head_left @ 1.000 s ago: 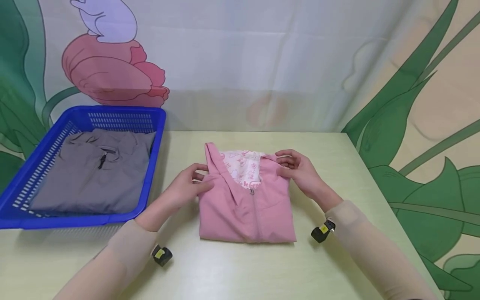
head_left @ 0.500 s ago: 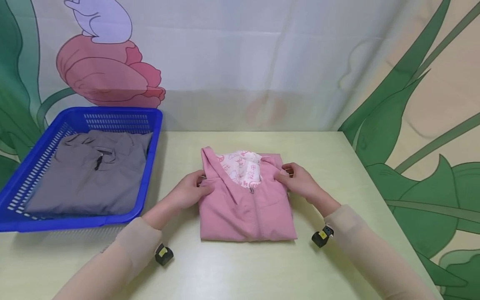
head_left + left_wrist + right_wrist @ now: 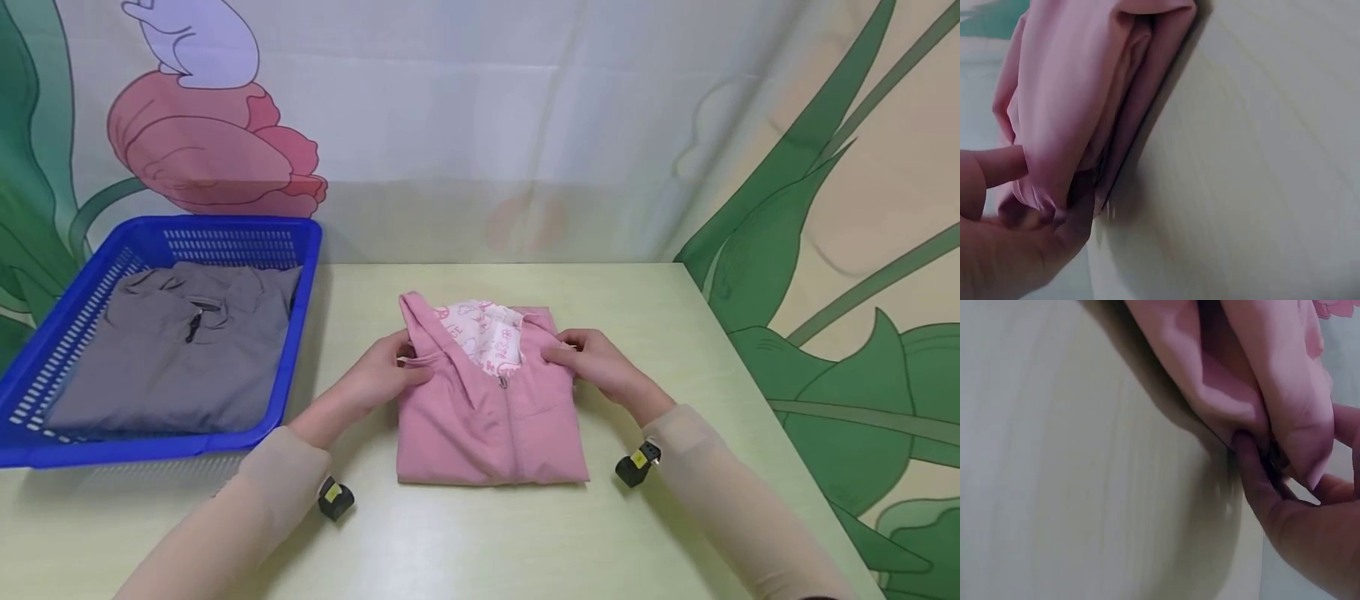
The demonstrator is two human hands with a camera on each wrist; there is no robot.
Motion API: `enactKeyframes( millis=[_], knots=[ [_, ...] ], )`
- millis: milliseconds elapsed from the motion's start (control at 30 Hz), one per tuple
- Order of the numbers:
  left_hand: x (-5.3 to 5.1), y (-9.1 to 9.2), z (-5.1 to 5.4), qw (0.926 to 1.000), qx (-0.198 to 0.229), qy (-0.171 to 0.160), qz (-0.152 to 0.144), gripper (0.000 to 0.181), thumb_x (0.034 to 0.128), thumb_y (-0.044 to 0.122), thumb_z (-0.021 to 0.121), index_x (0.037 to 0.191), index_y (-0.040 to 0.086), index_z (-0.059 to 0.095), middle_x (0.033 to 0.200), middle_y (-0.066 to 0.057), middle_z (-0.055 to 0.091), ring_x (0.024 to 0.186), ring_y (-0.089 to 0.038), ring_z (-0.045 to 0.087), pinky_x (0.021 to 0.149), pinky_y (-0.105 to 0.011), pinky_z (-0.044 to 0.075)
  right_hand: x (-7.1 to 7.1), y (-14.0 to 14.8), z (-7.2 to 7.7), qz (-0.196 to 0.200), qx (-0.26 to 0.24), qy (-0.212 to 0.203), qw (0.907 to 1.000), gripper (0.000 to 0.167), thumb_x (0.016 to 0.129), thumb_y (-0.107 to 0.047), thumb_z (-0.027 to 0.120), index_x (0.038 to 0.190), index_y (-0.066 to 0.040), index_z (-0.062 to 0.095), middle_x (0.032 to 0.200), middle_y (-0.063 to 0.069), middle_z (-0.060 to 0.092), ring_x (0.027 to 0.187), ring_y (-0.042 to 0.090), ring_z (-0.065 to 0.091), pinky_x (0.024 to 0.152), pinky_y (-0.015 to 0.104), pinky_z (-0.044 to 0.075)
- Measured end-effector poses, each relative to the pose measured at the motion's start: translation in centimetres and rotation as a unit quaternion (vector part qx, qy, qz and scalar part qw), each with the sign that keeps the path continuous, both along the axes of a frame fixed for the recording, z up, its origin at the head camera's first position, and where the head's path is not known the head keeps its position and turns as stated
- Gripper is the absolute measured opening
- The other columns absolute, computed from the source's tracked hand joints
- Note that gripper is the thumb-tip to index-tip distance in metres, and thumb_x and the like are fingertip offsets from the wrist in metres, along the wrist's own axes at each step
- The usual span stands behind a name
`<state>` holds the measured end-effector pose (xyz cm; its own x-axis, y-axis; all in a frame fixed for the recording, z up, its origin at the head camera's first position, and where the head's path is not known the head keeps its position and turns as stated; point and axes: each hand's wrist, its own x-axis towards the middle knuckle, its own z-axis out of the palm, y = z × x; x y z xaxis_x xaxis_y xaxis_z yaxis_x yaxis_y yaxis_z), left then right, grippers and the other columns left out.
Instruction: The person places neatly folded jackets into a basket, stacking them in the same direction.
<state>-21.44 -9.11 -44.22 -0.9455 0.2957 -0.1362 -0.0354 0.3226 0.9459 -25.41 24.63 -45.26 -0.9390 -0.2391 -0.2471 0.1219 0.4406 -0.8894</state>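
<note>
Jacket (image 3: 480, 437), folded on table (image 3: 480, 542), pinched at one side by left hand (image 3: 378, 375), at the other by right hand (image 3: 603, 367).

The pink garment (image 3: 457, 437) is matt cloth; at its nine o'clock, a glossy plastic basket (image 3: 150, 450) holds creased grey cloth (image 3: 176, 367); the table (image 3: 480, 542) looks smooth, wood-grained.

Head view: light is bright and diffuse, with a pale sheen on the near tabletop (image 3: 465, 542) and soft-edged shadows beside the blue plastic basket (image 3: 297, 333) and the beige sleeves (image 3: 225, 517). Both wrist views: dimmer and greyish, detail is soft, and recesses in the pink zip-front jacket (image 3: 480, 446) sink nearly to black.
</note>
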Motion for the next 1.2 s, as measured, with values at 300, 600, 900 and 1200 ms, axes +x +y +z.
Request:
enactKeyframes(
  millis=[300,600,900,1200],
  knots=[
    [0.2,0.6,1.4,0.9877,-0.071,0.136,0.03,0.072,0.083,-0.004,0.078,0.146,0.002,0.045,0.125,-0.021,0.057,0.105,-0.035,0.061,0.086,-0.044,0.054,0.5,1.0,1.5,0.068,-0.066,0.036,0.9949,0.016,0.104,-0.017,0.056,0.106,-0.002,0.057,0.095,0.011,0.054,0.075,0.017,0.055,0.064,0.027,0.051],
    [-0.6,1.1,1.5,0.985,-0.089,0.148,-0.01,0.052,0.0848,-0.003,0.078,0.132,-0.001,0.056,0.122,-0.019,0.061,0.107,-0.035,0.061,0.088,-0.045,0.053,0.3,1.5,0.5,0.056,-0.051,0.022,0.9969,0.015,0.103,-0.015,0.056,0.105,0.0,0.055,0.09,0.01,0.054,0.072,0.015,0.054,0.062,0.025,0.049],
    [-1.7,0.8,0.1,0.9865,-0.158,0.034,0.026,0.074,0.0842,0.022,0.085,0.138,-0.009,0.044,0.123,-0.028,0.056,0.11,-0.037,0.055,0.095,-0.048,0.049,0.5,1.1,-0.2,0.029,0.017,0.049,0.9983,0.017,0.097,-0.01,0.066,0.106,0.002,0.059,0.09,0.007,0.054,0.076,0.015,0.05,0.062,0.024,0.043],
    [-1.3,0.3,1.0,0.9804,-0.172,0.094,0.017,0.052,0.0935,0.028,0.075,0.13,-0.008,0.062,0.136,-0.027,0.049,0.12,-0.042,0.053,0.099,-0.053,0.048,0.8,1.1,0.5,0.022,0.059,0.049,0.9968,0.028,0.102,-0.023,0.065,0.116,0.0,0.062,0.107,0.013,0.06,0.087,0.022,0.057,0.072,0.032,0.054]
  ],
)
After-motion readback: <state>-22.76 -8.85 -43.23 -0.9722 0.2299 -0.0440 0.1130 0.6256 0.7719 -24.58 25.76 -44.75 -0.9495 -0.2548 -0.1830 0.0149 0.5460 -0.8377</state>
